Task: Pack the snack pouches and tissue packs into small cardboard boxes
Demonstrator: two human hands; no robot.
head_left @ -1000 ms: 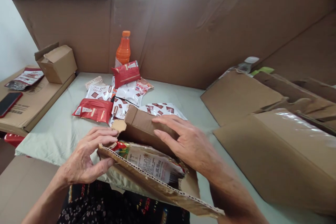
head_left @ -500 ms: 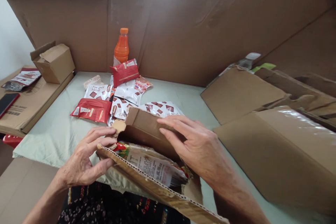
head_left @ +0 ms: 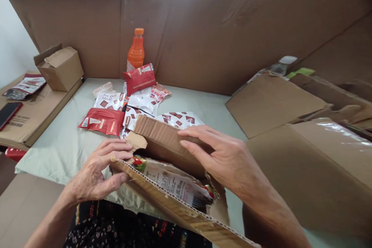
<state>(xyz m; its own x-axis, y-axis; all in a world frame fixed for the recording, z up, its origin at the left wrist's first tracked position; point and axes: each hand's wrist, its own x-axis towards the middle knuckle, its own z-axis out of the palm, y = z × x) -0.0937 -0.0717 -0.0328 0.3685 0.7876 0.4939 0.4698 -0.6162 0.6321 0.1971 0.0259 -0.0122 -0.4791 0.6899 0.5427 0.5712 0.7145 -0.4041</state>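
An opened cardboard box (head_left: 174,217) lies tilted in front of my body, with its flaps standing up. Inside it is a clear-and-red printed food packet (head_left: 177,184) with a label and barcode. My left hand (head_left: 100,170) grips the box's left end, fingers by the small torn side flap and thumb against the near wall. At the far flap (head_left: 159,133), my right hand (head_left: 217,153) has its thumb on the inner face and its fingers along the top edge. The right hand's wrist crosses the box's right end and hides part of it.
Beyond the box lie red packets (head_left: 101,121) and white Super Meal packets (head_left: 109,100). An orange drink bottle (head_left: 136,52) stands by the tall cardboard wall (head_left: 203,31). Large cardboard boxes (head_left: 302,174) fill the right; a small carton (head_left: 62,69) and phone (head_left: 10,114) are left.
The far flap has bent, so its ribbed face shows more, and the small side flap has tipped inward. Both hands keep their places on the box; the view has shifted slightly.
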